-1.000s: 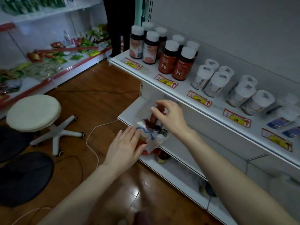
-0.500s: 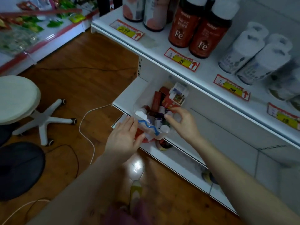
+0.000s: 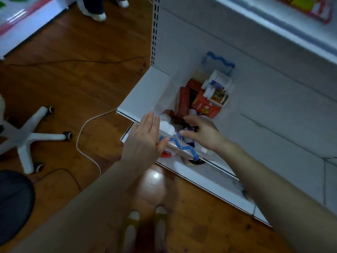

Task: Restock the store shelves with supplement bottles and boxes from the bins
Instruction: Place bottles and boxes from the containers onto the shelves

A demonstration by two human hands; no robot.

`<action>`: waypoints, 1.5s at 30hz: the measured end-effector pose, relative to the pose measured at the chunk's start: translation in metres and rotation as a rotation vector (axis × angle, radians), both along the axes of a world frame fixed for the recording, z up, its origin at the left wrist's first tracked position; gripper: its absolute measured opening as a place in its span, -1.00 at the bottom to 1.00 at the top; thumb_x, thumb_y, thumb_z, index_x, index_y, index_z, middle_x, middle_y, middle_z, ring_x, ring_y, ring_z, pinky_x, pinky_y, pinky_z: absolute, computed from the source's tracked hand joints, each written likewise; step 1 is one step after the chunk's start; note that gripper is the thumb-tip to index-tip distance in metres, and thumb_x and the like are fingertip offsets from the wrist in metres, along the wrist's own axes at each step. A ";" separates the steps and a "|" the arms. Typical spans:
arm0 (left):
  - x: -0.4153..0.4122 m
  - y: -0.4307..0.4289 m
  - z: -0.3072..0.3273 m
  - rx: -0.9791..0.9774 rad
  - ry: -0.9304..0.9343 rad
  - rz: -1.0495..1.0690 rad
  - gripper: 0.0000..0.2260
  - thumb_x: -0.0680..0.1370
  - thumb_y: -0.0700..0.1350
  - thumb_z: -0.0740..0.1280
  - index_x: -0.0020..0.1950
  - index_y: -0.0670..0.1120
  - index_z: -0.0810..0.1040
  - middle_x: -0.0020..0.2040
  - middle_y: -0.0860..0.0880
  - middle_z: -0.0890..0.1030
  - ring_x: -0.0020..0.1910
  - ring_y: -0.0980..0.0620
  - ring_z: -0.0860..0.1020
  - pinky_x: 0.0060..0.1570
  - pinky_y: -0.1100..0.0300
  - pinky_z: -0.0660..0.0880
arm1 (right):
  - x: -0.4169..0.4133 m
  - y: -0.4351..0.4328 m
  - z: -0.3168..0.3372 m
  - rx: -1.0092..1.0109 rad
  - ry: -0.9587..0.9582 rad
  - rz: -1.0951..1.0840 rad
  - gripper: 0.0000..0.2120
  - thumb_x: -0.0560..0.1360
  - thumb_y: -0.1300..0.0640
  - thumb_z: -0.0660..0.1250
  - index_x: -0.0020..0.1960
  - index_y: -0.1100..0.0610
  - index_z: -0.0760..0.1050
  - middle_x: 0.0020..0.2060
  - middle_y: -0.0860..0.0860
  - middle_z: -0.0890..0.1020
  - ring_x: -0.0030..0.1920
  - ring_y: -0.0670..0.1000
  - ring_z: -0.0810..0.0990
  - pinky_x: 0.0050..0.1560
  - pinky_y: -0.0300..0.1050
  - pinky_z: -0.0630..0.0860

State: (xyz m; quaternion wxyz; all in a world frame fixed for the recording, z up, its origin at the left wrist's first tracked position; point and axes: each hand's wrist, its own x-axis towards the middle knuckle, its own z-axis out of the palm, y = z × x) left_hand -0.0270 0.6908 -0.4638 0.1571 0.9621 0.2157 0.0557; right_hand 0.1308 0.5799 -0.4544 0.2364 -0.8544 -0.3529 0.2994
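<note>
Bin [image 3: 184,147] on white shelf [image 3: 144,94], wood floor [image 3: 73,79]; left hand [image 3: 144,141] flat against it; right hand [image 3: 202,134]: grip unclear.

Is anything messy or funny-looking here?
Yes. In the clear bin, the red boxes and bottles lie jumbled at all angles, not upright. A white cable also trails loose across the wooden floor.

The left hand [image 3: 144,141] and right hand [image 3: 202,134] were bare, and so were both forearms, right up to the frame's edge. Below the hands, two pale shoes [image 3: 134,221] showed yellowish toe bands, blurred.
</note>
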 end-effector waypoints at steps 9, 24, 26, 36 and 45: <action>0.003 0.003 -0.014 -0.019 0.020 0.014 -0.37 0.57 0.20 -0.02 0.30 -0.30 0.43 0.33 -0.26 0.43 0.34 -0.19 0.39 0.23 -0.06 0.17 | 0.003 0.038 -0.039 -0.124 0.116 0.210 -0.47 0.47 0.11 0.37 0.38 0.14 0.29 0.27 0.06 0.45 0.23 0.03 0.44 0.21 -0.14 0.40; 0.017 0.007 0.004 -0.043 -0.108 -0.054 -0.45 0.46 0.09 0.20 0.18 -0.36 0.51 0.16 -0.33 0.54 0.13 -0.29 0.53 0.12 -0.10 0.45 | 0.030 -0.021 0.032 0.299 -0.114 -0.437 -0.74 0.44 -0.03 0.38 -0.02 0.06 0.38 -0.25 -0.23 0.43 -0.25 -0.26 0.42 -0.31 -0.56 0.31; 0.026 0.004 0.004 -0.031 -0.146 -0.115 -0.49 0.45 0.06 0.20 0.16 -0.35 0.52 0.13 -0.31 0.56 0.08 -0.28 0.55 0.09 -0.06 0.48 | 0.033 -0.036 0.041 0.356 -0.176 -0.530 -0.72 0.43 -0.01 0.40 -0.02 0.06 0.35 -0.26 -0.22 0.42 -0.23 -0.18 0.44 -0.28 -0.52 0.32; 0.124 -0.010 -0.004 -0.224 -0.052 -0.247 -0.55 0.51 -0.04 0.34 0.33 -0.20 0.36 0.24 -0.19 0.47 0.20 -0.17 0.43 0.09 0.10 0.36 | 0.033 -0.085 0.044 0.521 -0.184 -0.716 -0.70 0.40 0.09 0.44 0.01 0.08 0.37 -0.16 -0.20 0.49 -0.10 -0.11 0.54 -0.23 -0.51 0.43; 0.202 -0.014 -0.045 -0.187 -0.066 -0.235 -0.39 0.52 -0.01 0.32 0.46 -0.22 0.19 0.45 -0.22 0.24 0.42 -0.18 0.23 0.35 0.02 0.22 | 0.029 -0.101 0.035 0.563 -0.150 -0.720 -0.69 0.40 0.07 0.44 0.05 0.10 0.40 -0.12 -0.14 0.53 -0.13 -0.20 0.52 -0.28 -0.56 0.39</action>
